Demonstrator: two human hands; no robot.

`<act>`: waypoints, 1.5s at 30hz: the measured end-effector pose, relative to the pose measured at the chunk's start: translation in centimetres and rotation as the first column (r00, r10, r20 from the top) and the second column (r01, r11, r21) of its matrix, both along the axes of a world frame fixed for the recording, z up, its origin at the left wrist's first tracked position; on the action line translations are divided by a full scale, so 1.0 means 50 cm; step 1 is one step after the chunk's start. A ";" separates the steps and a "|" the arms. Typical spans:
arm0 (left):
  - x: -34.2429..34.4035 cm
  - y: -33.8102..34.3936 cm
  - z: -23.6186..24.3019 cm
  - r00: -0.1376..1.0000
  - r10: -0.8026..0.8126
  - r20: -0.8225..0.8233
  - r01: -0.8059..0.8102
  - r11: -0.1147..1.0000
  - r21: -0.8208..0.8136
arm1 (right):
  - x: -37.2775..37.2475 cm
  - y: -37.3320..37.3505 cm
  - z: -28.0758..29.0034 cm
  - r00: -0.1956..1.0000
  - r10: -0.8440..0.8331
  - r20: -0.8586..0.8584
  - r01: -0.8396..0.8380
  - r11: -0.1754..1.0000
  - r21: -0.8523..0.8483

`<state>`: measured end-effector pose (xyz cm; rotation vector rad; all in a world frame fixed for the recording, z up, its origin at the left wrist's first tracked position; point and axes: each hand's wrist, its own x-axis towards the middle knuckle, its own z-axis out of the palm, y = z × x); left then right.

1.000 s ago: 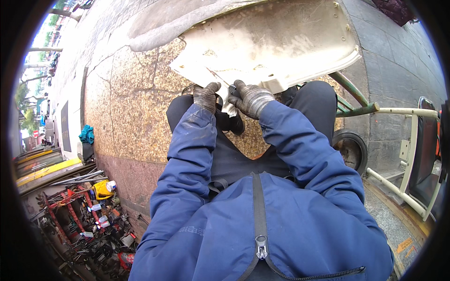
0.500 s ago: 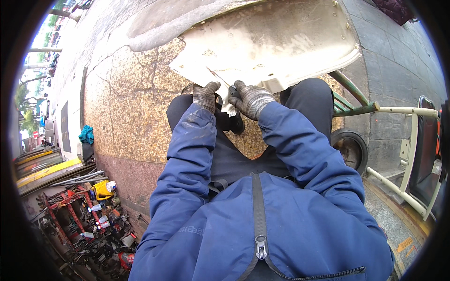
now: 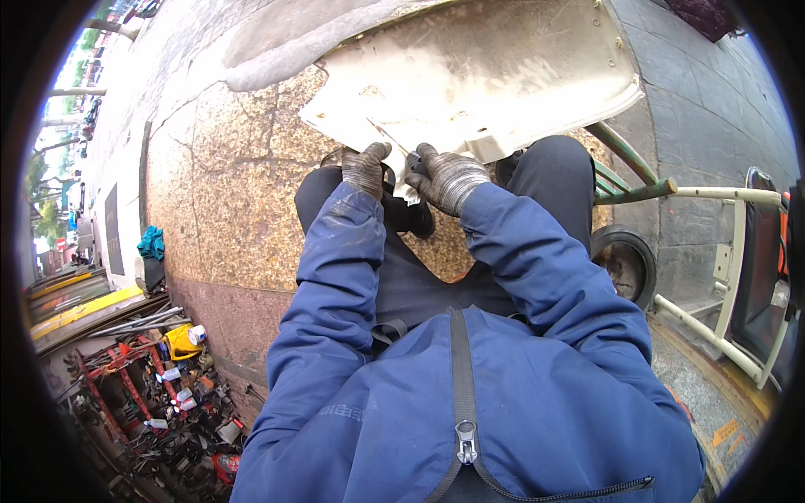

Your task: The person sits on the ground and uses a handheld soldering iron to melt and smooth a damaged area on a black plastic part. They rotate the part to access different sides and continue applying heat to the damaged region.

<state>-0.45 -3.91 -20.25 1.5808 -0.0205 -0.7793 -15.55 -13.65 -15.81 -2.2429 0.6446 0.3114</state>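
A large, off-white, scuffed panel (image 3: 503, 88) with a curved edge lies tilted in front of my knees. My left hand (image 3: 364, 171), in a dirty grey knit glove, is closed on the near edge of the panel, thumb on top. Just to its right, my right hand (image 3: 454, 178), gloved alike, is closed round a dark handle (image 3: 414, 162) at the same edge. A thin dark line, a blade or a slit, runs from there up over the panel; glare hides which. A narrow white strip (image 3: 409, 194) hangs between the hands.
On the right stand a green metal frame (image 3: 637, 196), a small black tyre (image 3: 624, 267) and a chair (image 3: 750, 277) with a pale tubular frame. At lower left, a red rack (image 3: 130, 381) holds many tools beside a yellow container (image 3: 180, 342). Teal cloth (image 3: 152, 242) lies farther left.
Both hands keep their grip at the panel's near edge. Only a slight shift of the whole view shows.
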 end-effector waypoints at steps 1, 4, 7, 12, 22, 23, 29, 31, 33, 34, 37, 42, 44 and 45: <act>0.001 0.001 0.003 1.000 -0.021 0.004 0.021 0.998 0.052 | 0.000 0.001 0.003 1.000 0.003 -0.007 -0.003 1.000 0.002; 0.002 0.000 0.010 0.999 -0.039 0.002 0.039 0.999 0.009 | 0.001 0.004 0.009 1.000 0.005 -0.021 -0.005 1.000 0.000; -0.002 0.001 0.008 1.000 -0.010 -0.010 0.010 1.000 0.006 | 0.004 0.005 0.008 1.000 -0.004 -0.024 0.004 1.000 -0.015; 0.005 0.003 -0.001 0.999 -0.038 -0.020 0.037 0.999 -0.025 | 0.004 0.008 0.005 0.999 -0.030 -0.027 0.030 1.000 -0.002; 0.007 0.003 -0.013 0.999 -0.016 0.050 0.018 0.999 -0.041 | -0.001 0.009 0.011 1.000 -0.029 -0.003 0.028 0.999 -0.032; 0.008 0.003 -0.014 0.999 -0.027 0.043 0.030 0.998 -0.058 | -0.001 0.009 0.010 0.999 -0.031 -0.015 0.031 0.999 -0.029; 0.011 0.008 -0.021 0.998 -0.057 0.007 0.057 0.996 -0.062 | 0.000 0.007 0.001 1.000 -0.009 -0.019 0.008 0.999 -0.035; 0.010 0.008 -0.022 0.998 -0.058 -0.012 0.057 0.996 -0.065 | 0.000 0.007 -0.002 1.000 -0.012 -0.016 0.011 0.999 -0.047; 0.010 0.005 -0.021 0.999 -0.041 -0.022 0.039 0.997 -0.068 | 0.000 0.007 -0.003 0.999 -0.022 -0.023 0.021 0.998 -0.058; 0.010 0.004 -0.019 0.999 -0.019 -0.042 0.017 0.999 -0.046 | 0.000 0.008 -0.003 1.000 -0.022 -0.009 0.021 0.998 -0.058; 0.003 0.004 -0.012 0.997 -0.035 0.068 0.041 0.995 -0.088 | 0.000 0.009 -0.001 1.000 -0.022 0.016 0.023 0.998 -0.055; -0.001 0.004 -0.004 1.000 -0.015 0.000 0.015 0.996 -0.088 | 0.000 0.003 0.008 1.000 -0.027 0.011 0.027 0.999 -0.024; -0.002 0.002 -0.006 1.000 0.003 -0.010 -0.005 0.992 -0.126 | -0.002 0.003 0.011 0.999 -0.037 0.018 0.038 0.999 -0.032; 0.000 0.002 -0.007 1.000 -0.014 -0.005 0.013 0.994 -0.112 | -0.003 0.003 0.011 0.999 -0.044 0.021 0.045 0.998 -0.032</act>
